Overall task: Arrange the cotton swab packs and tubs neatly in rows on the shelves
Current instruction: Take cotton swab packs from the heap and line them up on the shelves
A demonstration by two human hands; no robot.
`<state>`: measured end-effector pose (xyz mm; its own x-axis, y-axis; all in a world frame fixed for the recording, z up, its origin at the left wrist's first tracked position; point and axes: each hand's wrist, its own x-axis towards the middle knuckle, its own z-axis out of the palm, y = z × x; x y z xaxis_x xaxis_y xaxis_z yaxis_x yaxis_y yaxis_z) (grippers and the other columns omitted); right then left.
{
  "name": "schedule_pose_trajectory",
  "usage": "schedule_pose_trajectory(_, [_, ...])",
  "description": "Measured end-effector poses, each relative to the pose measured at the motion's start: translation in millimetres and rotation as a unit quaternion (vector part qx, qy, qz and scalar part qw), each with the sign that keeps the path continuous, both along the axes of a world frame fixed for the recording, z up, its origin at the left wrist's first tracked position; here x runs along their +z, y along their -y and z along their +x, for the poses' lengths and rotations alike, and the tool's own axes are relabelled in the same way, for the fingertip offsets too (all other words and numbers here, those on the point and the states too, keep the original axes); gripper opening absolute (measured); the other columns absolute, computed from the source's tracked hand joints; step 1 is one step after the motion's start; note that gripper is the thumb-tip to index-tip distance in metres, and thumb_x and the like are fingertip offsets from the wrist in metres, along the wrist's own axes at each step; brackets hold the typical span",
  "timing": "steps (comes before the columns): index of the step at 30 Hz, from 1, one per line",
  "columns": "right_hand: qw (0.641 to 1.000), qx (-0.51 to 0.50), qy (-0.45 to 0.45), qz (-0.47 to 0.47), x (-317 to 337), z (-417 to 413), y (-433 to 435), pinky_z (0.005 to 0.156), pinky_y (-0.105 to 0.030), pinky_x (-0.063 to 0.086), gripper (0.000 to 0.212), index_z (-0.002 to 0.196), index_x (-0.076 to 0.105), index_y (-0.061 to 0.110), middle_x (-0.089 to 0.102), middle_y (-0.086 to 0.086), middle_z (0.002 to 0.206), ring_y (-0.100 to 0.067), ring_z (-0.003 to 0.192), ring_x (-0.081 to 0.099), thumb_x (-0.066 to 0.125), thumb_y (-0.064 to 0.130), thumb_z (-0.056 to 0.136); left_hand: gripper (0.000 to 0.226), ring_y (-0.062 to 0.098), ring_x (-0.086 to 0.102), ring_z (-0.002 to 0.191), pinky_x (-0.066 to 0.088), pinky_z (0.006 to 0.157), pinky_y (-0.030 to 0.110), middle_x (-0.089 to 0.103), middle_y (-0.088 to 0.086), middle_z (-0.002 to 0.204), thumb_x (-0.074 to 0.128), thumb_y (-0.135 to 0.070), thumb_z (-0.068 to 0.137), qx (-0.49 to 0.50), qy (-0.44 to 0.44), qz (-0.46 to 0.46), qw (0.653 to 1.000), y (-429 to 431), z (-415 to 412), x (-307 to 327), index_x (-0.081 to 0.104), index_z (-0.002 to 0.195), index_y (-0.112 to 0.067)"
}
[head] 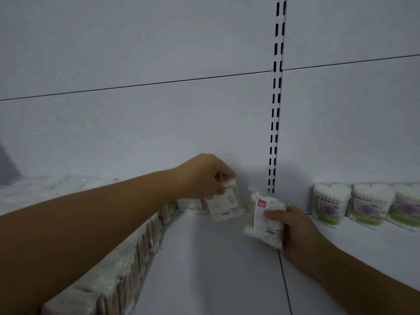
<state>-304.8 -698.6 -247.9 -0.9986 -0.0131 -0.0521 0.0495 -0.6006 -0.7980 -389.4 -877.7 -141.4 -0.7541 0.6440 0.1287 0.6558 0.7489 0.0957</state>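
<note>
Head view: left grip [204, 176] pinches the top edge of a swab pack [223, 204], which stands slightly tilted on the shelf [204, 269] by the back wall, just left of the slotted upright [276, 110]. Right grip [297, 233] curls round a spare pack [264, 218] below the upright. Tubs [331, 202] sit right of the upright. Suggest: square the label forward, butt it against the neighbour pack [191, 204], and release only once it stands.
</note>
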Motion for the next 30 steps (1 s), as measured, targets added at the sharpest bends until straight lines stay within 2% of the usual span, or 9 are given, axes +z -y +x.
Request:
schedule_pose_trajectory(4, [1.000,-0.019,-0.007,0.019,-4,-2,2,0.059,-0.042,0.059,0.062,0.107,0.061,-0.004,0.071,-0.022,0.096,-0.033,0.080,0.071,0.082,0.002,0.050,0.044,0.014,0.054,0.116,0.034,0.091,0.016,0.061,-0.005,0.128,0.066,-0.020,0.088,0.000,-0.042,-0.026,0.999,0,-10,-23,0.059,0.131,-0.023])
schedule_pose_trajectory(7, [0.998,-0.037,-0.018,0.042,-5,-2,2,0.060,-0.040,0.059,0.041,0.103,0.061,-0.001,0.073,-0.017,0.093,-0.029,0.080,0.072,0.069,-0.003,0.063,0.031,0.018,0.055,0.115,0.035,0.092,0.020,0.062,-0.002,0.123,0.062,-0.021,0.092,-0.011,-0.079,-0.025,0.997,3,-15,-29,0.063,0.123,-0.018])
schedule_pose_trajectory(10, [0.994,-0.049,-0.036,0.086,-6,0,3,0.064,-0.039,0.060,0.030,0.102,0.063,0.002,0.074,-0.015,0.094,-0.027,0.083,0.072,0.065,-0.006,0.074,0.038,0.016,0.051,0.119,0.035,0.098,0.023,0.058,-0.003,0.128,0.065,-0.026,0.091,-0.030,-0.097,-0.032,0.994,9,-13,-27,0.059,0.127,-0.019])
schedule_pose_trajectory(16, [0.929,-0.133,-0.071,0.337,11,-14,0,0.069,-0.031,0.060,0.024,0.095,0.066,0.012,0.074,-0.007,0.092,-0.016,0.079,0.072,0.077,0.002,0.076,0.049,0.016,0.049,0.120,0.040,0.100,0.033,0.056,-0.004,0.131,0.066,-0.032,0.088,-0.018,-0.116,-0.154,0.981,14,-14,-25,0.052,0.134,-0.025])
schedule_pose_trajectory(19, [0.825,-0.200,-0.110,0.518,20,-26,-12,0.069,-0.025,0.056,0.029,0.090,0.058,0.029,0.070,0.009,0.085,-0.005,0.074,0.067,0.081,0.021,0.075,0.040,0.017,0.050,0.119,0.041,0.099,0.032,0.056,-0.003,0.128,0.063,-0.024,0.090,-0.015,-0.108,-0.124,0.986,12,-16,-31,0.055,0.129,-0.022])
schedule_pose_trajectory(22, [0.699,-0.200,-0.152,0.669,21,-30,-17,0.069,-0.025,0.049,0.037,0.101,0.052,0.030,0.061,0.010,0.086,-0.011,0.076,0.060,0.078,0.034,0.076,0.030,0.018,0.051,0.113,0.042,0.091,0.030,0.058,-0.001,0.120,0.063,-0.022,0.090,-0.029,-0.126,-0.102,0.986,15,-21,-35,0.058,0.119,-0.019])
schedule_pose_trajectory(25, [0.577,-0.190,-0.233,0.760,12,-39,-17,0.070,-0.031,0.048,0.039,0.104,0.059,0.016,0.052,0.000,0.101,-0.018,0.081,0.055,0.076,0.039,0.077,0.026,0.020,0.052,0.109,0.040,0.085,0.029,0.059,0.002,0.116,0.063,-0.022,0.089,-0.050,-0.153,-0.082,0.984,18,-24,-40,0.060,0.113,-0.015])
schedule_pose_trajectory(27, [0.468,-0.214,-0.280,0.811,8,-47,-18,0.052,-0.032,0.049,0.044,0.090,0.062,0.014,0.052,-0.003,0.096,-0.021,0.074,0.057,0.081,0.045,0.066,0.027,0.022,0.053,0.107,0.041,0.083,0.029,0.059,0.004,0.116,0.065,-0.021,0.088,-0.065,-0.160,-0.077,0.982,19,-23,-39,0.060,0.113,-0.013])
schedule_pose_trajectory(30, [0.368,-0.261,-0.307,0.838,11,-50,-22,0.053,-0.031,0.047,0.055,0.082,0.062,0.012,0.057,-0.007,0.091,-0.025,0.075,0.058,0.084,0.054,0.053,0.040,0.025,0.061,0.095,0.050,0.071,0.030,0.064,0.004,0.105,0.081,-0.023,0.073,-0.094,-0.190,-0.061,0.975,26,-19,-32,0.063,0.107,-0.013])
